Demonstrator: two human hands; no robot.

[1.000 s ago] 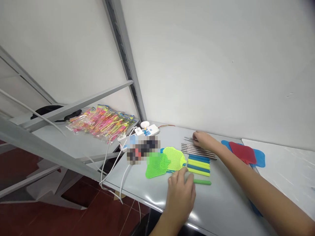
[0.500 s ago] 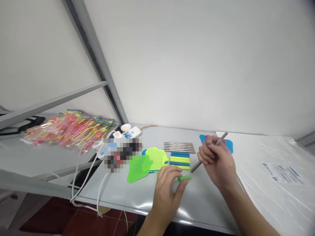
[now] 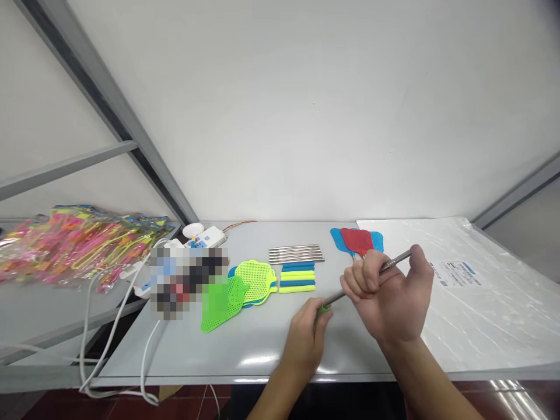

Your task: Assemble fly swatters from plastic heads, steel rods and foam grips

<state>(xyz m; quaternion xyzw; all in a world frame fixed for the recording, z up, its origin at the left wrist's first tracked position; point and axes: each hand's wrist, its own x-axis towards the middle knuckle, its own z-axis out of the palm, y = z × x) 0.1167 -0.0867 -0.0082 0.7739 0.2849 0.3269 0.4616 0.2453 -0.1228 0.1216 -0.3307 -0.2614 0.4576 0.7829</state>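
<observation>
My left hand (image 3: 303, 338) is closed round a short green plastic tube (image 3: 324, 309), with mostly its open end showing. In my right hand (image 3: 389, 300) is a metal rod (image 3: 336, 296), slanting down to the left, its lower end at the mouth of the tube. How far the rod goes in cannot be seen. My right fingers wrap the rod, and the thumb presses near its top end. Left of my hands lie a green fly swatter head (image 3: 231, 300) and a yellow one (image 3: 254, 280) over blue. Blue and yellow tubes (image 3: 297, 275) lie in a row below several metal rods (image 3: 295, 254).
Red and blue fly swatters (image 3: 356, 239) lie behind my right hand. A white plastic-wrapped sheet (image 3: 503, 315) covers the right side of the table. Power strips with white cables (image 3: 146, 350) are at left, near bagged colourful goods (image 3: 96, 245) on a shelf.
The rod's lower end has come to the green tube, from apart before. My right thumb has moved to the rod's top end. The view has shifted to the right.
</observation>
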